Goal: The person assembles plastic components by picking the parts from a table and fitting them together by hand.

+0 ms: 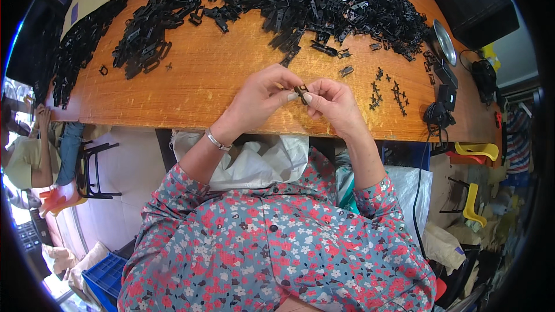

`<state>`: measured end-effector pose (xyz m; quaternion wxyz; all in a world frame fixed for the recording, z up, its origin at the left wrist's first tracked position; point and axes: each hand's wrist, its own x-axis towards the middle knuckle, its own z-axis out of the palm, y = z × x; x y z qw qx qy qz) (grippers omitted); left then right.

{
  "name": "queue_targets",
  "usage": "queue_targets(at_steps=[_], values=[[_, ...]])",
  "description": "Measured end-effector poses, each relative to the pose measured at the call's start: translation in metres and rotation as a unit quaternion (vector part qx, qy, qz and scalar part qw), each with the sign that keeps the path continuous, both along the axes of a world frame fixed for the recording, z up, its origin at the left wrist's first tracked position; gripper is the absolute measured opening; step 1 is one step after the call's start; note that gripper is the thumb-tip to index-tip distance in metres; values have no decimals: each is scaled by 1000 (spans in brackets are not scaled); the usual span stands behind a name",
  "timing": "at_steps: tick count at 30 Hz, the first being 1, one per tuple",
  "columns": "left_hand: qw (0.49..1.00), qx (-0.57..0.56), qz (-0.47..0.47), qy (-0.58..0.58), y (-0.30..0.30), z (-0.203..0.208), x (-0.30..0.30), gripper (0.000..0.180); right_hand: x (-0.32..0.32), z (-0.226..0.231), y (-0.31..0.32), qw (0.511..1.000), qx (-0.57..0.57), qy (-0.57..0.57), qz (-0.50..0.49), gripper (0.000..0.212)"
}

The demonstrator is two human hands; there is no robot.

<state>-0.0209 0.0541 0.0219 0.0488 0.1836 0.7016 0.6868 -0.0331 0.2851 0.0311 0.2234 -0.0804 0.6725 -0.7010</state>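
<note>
Above the table's front edge, my two hands meet over a small black plastic part [300,93]. My left hand [263,97] pinches it from the left, and my right hand [334,104] grips its other side between thumb and fingers. The fingers partly cover the part. Beyond my hands lies a large heap of black plastic parts [324,3], with a few loose black clips [346,71] on its near side. Small black cross-shaped pieces [399,98] lie in loose rows to the right of my right hand.
Smaller piles of black parts [153,29] spread across the wooden table [196,98] at the left. At the right are a round metal-rimmed lamp [444,42] and black adapters with a cable [446,92]. Another person [34,156] sits at the far left. A white sack [254,164] hangs below the table edge.
</note>
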Motion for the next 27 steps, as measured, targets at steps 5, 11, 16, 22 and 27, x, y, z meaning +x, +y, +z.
queue_targets(at_steps=[5,11,16,22,27], values=[[965,-213,118,102,-14,3,15,42,-3,-19,2,971,169,143,-90,11],[919,-317,154,178,-5,-21,23,57,6,-17,-19,903,295,304,-65,12],[949,-246,132,148,-7,-26,16,66,-4,-7,-28,892,298,336,-43,11],[958,-230,120,126,-8,-25,17,69,-15,-16,-32,872,328,363,5,15],[958,-230,119,125,-10,-26,17,70,-14,-11,-40,844,386,371,18,14]])
